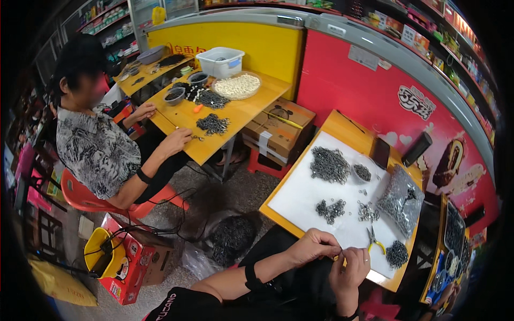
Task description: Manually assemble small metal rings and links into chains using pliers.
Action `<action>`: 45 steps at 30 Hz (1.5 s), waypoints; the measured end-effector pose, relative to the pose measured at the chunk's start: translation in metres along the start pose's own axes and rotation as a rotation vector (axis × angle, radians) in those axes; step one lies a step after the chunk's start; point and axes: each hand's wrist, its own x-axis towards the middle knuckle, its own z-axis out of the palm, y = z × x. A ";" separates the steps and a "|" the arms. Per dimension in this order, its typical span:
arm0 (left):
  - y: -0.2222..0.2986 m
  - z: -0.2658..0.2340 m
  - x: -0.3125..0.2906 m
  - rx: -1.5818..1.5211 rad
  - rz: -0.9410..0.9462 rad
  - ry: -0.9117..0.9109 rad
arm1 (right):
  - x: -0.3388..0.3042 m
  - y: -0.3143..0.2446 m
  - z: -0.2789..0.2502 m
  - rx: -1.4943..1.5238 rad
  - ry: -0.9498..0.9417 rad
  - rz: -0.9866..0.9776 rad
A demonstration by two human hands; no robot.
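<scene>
My left hand (315, 247) and my right hand (349, 272) meet at the near edge of a white-topped table (286, 199). Both are closed in a pinch, with fingertips close together. A tiny dark piece seems to sit between them, too small to name. Just beyond my right hand lie pliers (381, 247) with yellow handles. A heap of small dark metal parts (397, 253) is right of them. Farther in lie a pile of dark metal parts (330, 210), small shiny rings (368, 211) and a larger dark metal heap (329, 165).
A small bowl of metal parts (362, 171), a clear bag of grey parts (400, 200), a phone (380, 153) and a black case (417, 149) fill the far side. Another person (99, 139) works left at a yellow table (206, 152). Bagged dark parts (233, 238) lie on the floor.
</scene>
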 end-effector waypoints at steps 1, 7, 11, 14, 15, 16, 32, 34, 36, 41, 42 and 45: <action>-0.003 0.000 0.003 0.001 0.011 -0.001 | -0.002 0.003 -0.002 -0.001 0.003 -0.011; 0.006 0.004 0.003 -0.141 -0.022 -0.215 | 0.011 -0.003 -0.013 -0.006 -0.048 -0.152; 0.000 0.003 0.004 -0.152 -0.071 -0.366 | 0.013 -0.004 -0.022 0.027 -0.129 -0.152; -0.013 0.002 0.007 -0.170 -0.035 -0.391 | 0.013 -0.009 -0.036 0.052 -0.199 -0.125; -0.014 0.001 0.009 -0.221 -0.052 -0.433 | 0.014 -0.010 -0.039 0.060 -0.235 -0.106; -0.011 0.000 0.008 -0.217 -0.052 -0.429 | 0.014 -0.011 -0.039 0.065 -0.232 -0.107; -0.008 0.000 -0.001 -0.202 -0.260 -0.249 | -0.017 -0.001 -0.026 0.164 -0.050 -0.006; -0.011 -0.002 0.005 -0.196 -0.285 -0.253 | -0.022 0.005 -0.022 0.153 -0.072 0.041; -0.012 -0.004 0.002 -0.191 -0.247 -0.151 | -0.018 0.009 -0.015 0.320 -0.040 0.120; 0.014 0.006 -0.005 0.382 0.063 0.053 | -0.037 0.082 -0.016 -0.053 -0.072 0.428; 0.012 0.005 -0.005 0.531 0.251 0.077 | -0.045 0.095 -0.015 -0.180 -0.094 0.421; 0.015 0.007 0.002 0.820 0.568 0.120 | -0.066 0.121 -0.011 -0.248 -0.136 0.433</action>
